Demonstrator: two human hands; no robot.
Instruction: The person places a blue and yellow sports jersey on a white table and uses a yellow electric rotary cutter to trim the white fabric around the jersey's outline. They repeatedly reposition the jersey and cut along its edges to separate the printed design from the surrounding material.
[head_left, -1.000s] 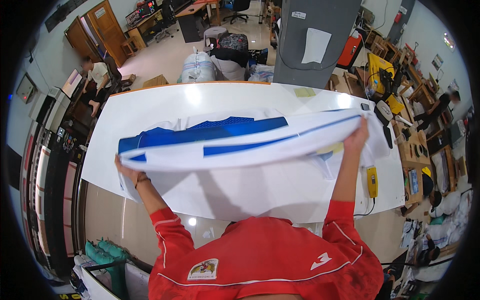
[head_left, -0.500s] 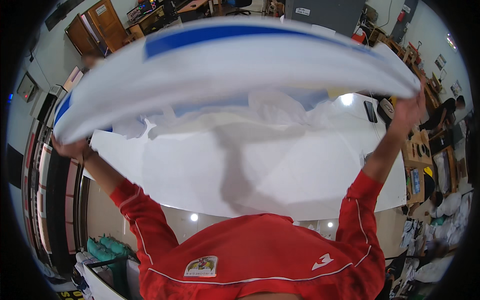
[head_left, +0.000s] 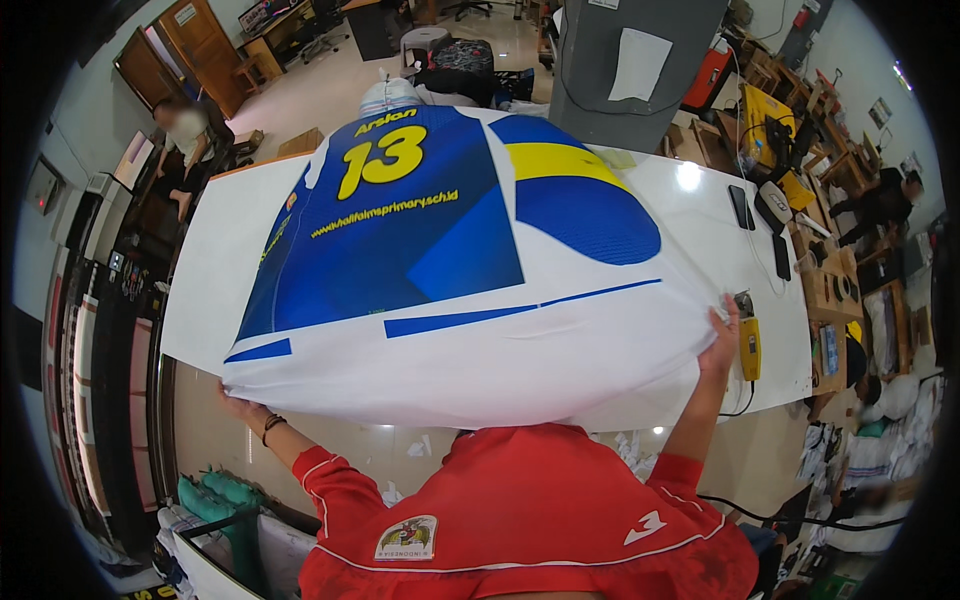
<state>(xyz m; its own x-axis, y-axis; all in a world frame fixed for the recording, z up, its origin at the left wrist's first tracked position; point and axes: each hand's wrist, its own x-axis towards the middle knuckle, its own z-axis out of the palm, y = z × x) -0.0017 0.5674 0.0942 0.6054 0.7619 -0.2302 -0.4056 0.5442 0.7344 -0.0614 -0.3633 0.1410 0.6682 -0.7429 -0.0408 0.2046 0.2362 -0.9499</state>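
A large white fabric sheet lies spread over the white table, printed with blue jersey panels bearing yellow lettering and a blue curved piece with a yellow band. My left hand grips its near left corner at the table's front edge. My right hand pinches the near right edge, pulling it taut beside a yellow corded power tool. The sheet hangs slightly over the near edge between my hands.
A phone and a grey case sit at the table's right. A grey pillar and sacks stand behind. A seated person is at left, another person at right, near cluttered wooden benches.
The sheet was raised and billowing half a second ago; it is now down on the table with the printed panels face up. Both hands have come lower and toward me.
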